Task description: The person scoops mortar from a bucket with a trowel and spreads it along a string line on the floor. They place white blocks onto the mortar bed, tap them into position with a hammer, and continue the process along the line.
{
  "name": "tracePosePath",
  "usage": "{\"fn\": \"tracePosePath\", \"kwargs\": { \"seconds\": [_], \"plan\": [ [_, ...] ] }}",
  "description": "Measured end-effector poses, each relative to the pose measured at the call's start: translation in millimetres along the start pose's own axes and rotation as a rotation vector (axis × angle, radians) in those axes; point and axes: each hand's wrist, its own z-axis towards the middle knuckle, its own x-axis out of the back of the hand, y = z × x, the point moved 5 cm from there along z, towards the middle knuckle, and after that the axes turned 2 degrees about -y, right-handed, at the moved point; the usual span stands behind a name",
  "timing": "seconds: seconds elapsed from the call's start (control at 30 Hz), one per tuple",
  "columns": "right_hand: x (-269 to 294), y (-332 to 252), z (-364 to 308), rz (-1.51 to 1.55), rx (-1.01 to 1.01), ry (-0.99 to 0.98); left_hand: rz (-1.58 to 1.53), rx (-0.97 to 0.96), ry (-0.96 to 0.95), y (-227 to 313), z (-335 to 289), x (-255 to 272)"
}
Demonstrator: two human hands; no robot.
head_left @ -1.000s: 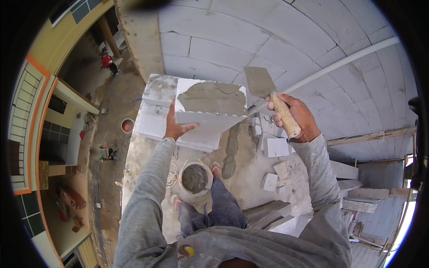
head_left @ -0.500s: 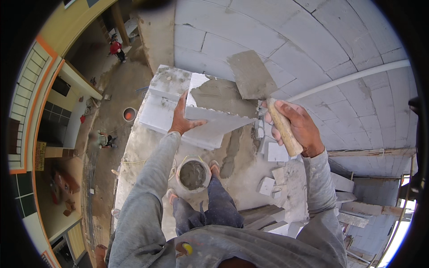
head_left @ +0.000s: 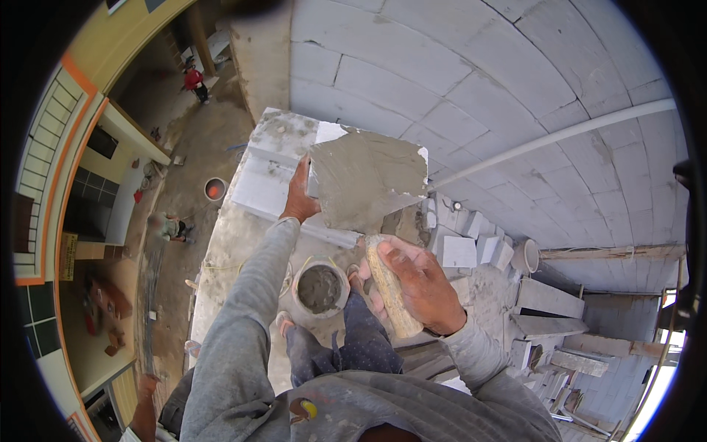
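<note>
Now, upper centre, your left hand (head_left: 298, 197) clasps the block (head_left: 401, 163), long axis sideways; lower, your right hand (head_left: 421, 286) grips the trowel (head_left: 389, 291).

left hand (head_left: 299, 193) is pressing against the left end of a white concrete block (head_left: 328, 132) | grey mortar (head_left: 394, 156) is coating the block's face | right hand (head_left: 427, 287) is gripping a trowel (head_left: 390, 291) by its handle | round bucket (head_left: 297, 296) is standing between the feet (head_left: 283, 321), holding mortar
</note>
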Motion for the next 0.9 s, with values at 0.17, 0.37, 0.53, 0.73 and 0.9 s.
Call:
{"fn": "tracePosePath", "kwargs": {
  "seconds": [0.17, 0.37, 0.53, 0.73, 0.9],
  "plan": [
    [38, -13, -16, -0.157, -0.034, 0.21, 0.171, -0.249, -0.004, 20, -11, -1],
    [73, -1, -41, -0.016, -0.017, 0.347, 0.149, -0.139, 0.025, 13, -13, -2],
    [103, -16, -37, 0.129, 0.05, 0.389, 0.147, -0.137, 0.03, 14, -13, 0],
    [69, -60, 16, 0.125, -0.025, -0.201, 0.227, -0.186, 0.073, 34, -18, 0],
    [68, -69, 65, 0.025, -0.001, 0.029, 0.242, -0.167, 0.094, 29, -18, 3]
  ]
}}
